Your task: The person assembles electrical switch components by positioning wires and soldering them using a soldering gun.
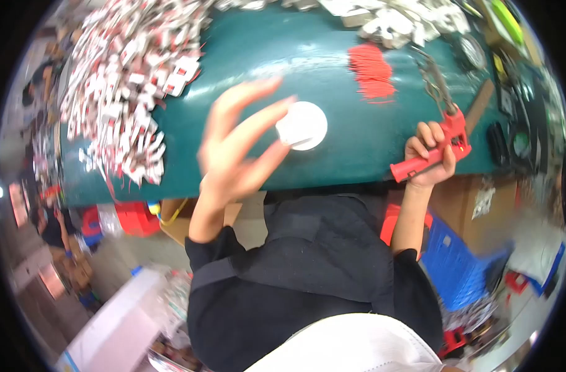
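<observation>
Head view: white disc (312, 121), blue crate (447, 266)

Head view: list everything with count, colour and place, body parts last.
Table: one, green, centre
White-and-red parts: uncountable pile, left
White parts: uncountable pile, far edge
Thin strands: one red bundle, centre right
Round piece: one, white, centre
Gun-shaped tool: one, red, right
Crates: count unclear, blue, lower right
Background people: count unclear, dark clothing, left edge
Other items: too cluttered to count
Left hand: one, bare, near round piece
Right hand: one, bare, around tool
</observation>
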Available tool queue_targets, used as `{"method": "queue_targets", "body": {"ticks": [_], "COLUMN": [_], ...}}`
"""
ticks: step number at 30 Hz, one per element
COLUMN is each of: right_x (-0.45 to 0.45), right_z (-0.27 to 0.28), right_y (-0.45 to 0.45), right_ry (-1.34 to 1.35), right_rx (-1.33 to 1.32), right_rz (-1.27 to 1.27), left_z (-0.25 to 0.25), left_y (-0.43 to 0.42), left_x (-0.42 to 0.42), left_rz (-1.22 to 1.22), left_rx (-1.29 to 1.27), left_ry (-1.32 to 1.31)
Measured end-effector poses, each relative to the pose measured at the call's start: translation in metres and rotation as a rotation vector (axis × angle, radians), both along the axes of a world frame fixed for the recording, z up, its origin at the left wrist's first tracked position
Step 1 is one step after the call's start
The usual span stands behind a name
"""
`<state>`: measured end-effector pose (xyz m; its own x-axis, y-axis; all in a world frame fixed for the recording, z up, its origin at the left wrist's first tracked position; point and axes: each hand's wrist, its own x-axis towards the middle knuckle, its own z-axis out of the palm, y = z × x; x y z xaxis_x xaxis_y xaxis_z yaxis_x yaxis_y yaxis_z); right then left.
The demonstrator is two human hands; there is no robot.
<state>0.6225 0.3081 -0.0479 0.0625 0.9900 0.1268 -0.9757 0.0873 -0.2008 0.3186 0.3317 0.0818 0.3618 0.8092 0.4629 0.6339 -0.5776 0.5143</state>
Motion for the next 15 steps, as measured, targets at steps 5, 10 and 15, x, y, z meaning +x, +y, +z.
{"method": "queue_targets", "body": {"ticks": [5,10,15], "right_x": [0.006,0.005,0.004], "right_z": [0.000,-0.001,0.003], "right_y": [0.001,-0.001,-0.004], "right_ry": [0.048,-0.102,-0.114], "right_rx": [-0.074,-0.094,-0.082], "right_rz": [0.050,-0.036,-0.054], "left_z": [0.050,0.069,0.076], "left_y": [-0.038,-0.078,-0.078], "left_x": [-0.037,-0.055,-0.063], "left_rz": [-0.531,-1.007,-1.227], "left_rx": [0.064,-0.014,0.006], "left_ry": [-0.266,-0.430,-0.494]}}
